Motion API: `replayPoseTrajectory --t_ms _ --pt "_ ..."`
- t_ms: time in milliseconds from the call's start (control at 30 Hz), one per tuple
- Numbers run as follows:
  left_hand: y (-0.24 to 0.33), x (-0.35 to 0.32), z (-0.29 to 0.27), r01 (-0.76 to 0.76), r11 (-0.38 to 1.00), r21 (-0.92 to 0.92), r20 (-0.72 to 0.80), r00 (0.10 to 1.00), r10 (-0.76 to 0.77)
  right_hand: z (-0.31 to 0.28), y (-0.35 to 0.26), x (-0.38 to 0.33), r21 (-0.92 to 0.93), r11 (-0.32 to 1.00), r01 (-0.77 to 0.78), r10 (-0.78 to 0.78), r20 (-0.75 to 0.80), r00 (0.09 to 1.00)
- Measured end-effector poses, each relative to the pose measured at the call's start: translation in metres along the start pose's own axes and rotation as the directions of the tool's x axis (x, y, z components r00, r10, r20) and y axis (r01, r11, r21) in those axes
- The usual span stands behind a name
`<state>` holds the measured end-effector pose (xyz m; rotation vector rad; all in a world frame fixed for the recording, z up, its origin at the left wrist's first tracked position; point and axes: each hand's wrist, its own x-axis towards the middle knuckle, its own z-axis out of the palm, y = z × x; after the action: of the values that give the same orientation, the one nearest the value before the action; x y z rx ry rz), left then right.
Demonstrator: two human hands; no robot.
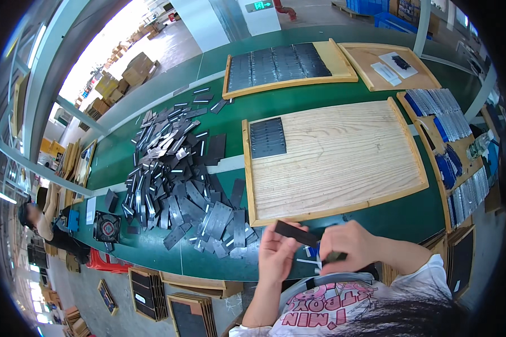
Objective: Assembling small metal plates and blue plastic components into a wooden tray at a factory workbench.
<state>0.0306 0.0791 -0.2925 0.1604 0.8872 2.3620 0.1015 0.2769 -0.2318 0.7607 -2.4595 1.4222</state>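
Observation:
Near the front edge of the table, my left hand (276, 253) pinches a dark flat rectangular strip (296, 232) between thumb and fingers. Close beside it, my right hand (351, 245) is closed, with part of a small dark object (335, 258) showing under its fingers; its kind is unclear. A thin white strip and a bit of blue show between the two hands. Just beyond them lies a wooden tray (337, 168), with a neat block of dark strips (268, 138) in its far left corner. Left of the tray spreads a heap of loose dark strips (171, 185).
A second wooden tray (343, 59), mostly filled with dark strips, lies at the back. Right of it is a board (365, 50) with papers. Bundled strips (441, 112) fill a rack at the right. A small fan (106, 227) sits at the left; a person (53, 224) stands beyond.

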Motion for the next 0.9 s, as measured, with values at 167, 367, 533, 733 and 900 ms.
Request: replayPoseTrajectory --t_ms 167,367,533,733,900 --pt "0.017 0.002 -0.005 -0.142 0.989 0.047 -0.083 0.986 0.146 0.002 0.021 -0.023 -0.153 0.983 -0.103 0.096 -0.054 0.994" --pt "0.013 0.002 -0.002 -0.125 0.991 0.057 -0.022 0.992 0.127 0.005 0.032 -0.035 -0.365 0.917 -0.162 0.150 -0.062 0.987" --pt "0.011 0.003 0.000 -0.105 0.992 0.067 -0.041 0.993 0.108 0.007 0.034 -0.038 -0.375 0.913 -0.163 0.161 -0.038 0.986" --pt "0.011 0.003 -0.001 -0.114 0.991 0.066 -0.049 0.992 0.118 0.008 0.034 -0.039 -0.373 0.919 -0.129 0.122 -0.043 0.992" --pt "0.010 0.003 -0.002 -0.125 0.990 0.066 -0.032 0.991 0.128 0.007 0.033 -0.038 -0.369 0.923 -0.113 0.102 -0.048 0.994"
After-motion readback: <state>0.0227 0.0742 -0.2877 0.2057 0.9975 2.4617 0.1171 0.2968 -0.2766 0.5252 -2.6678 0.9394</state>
